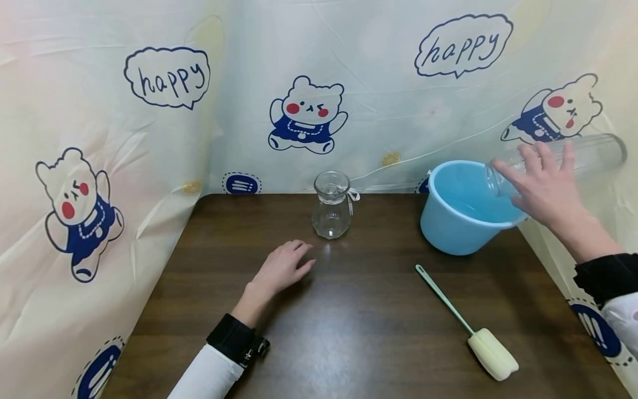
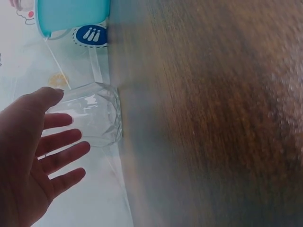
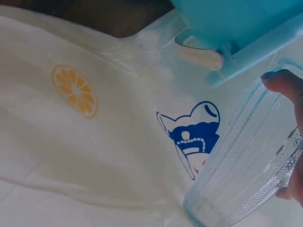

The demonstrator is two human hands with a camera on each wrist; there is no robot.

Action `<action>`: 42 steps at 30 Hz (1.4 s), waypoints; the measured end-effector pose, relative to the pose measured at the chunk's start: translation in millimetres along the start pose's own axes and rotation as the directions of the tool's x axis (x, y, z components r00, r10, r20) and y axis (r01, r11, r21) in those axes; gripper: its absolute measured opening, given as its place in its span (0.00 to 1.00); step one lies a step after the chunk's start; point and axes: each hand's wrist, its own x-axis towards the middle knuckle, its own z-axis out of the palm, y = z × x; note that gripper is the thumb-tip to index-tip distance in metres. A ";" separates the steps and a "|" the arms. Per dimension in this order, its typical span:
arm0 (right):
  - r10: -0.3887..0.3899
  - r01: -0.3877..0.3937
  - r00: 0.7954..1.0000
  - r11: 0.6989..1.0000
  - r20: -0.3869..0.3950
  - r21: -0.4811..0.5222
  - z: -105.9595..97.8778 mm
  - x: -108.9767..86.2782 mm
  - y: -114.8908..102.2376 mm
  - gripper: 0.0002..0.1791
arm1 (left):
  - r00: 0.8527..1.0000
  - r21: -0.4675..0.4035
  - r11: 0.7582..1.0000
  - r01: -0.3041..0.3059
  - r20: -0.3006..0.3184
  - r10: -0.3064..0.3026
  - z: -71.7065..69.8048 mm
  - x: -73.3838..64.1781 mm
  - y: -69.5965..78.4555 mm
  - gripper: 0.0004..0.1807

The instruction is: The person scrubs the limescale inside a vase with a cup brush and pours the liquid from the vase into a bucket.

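My right hand [image 1: 550,188] grips a tall clear glass vase [image 1: 600,152], tipped nearly on its side with its mouth over the light-blue bucket [image 1: 453,233]. Ribbed walls and droplets show on this vase [image 3: 236,165] in the right wrist view, where the fingers [image 3: 286,84] curl round it near the mouth. On the left, my other hand [image 1: 281,267] is low over the table with relaxed, spread fingers and holds nothing. Just beyond its fingertips stands a smaller clear glass jar [image 1: 331,220] with a white ribbon at its neck, upright near the table's back edge.
A bottle brush [image 1: 493,353] with a pale sponge head and green handle lies on the dark wooden table [image 1: 349,332], in front of the bucket. A printed cloth [image 1: 239,111] with bears and lettering hangs behind the table and along both sides.
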 end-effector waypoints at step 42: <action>0.544 -0.519 0.838 0.814 -0.032 0.260 -51.3 -61.1 -41.7 0.58 | 1.000 0.054 0.998 0.026 -0.013 -0.025 0.6 -0.7 2.6 0.18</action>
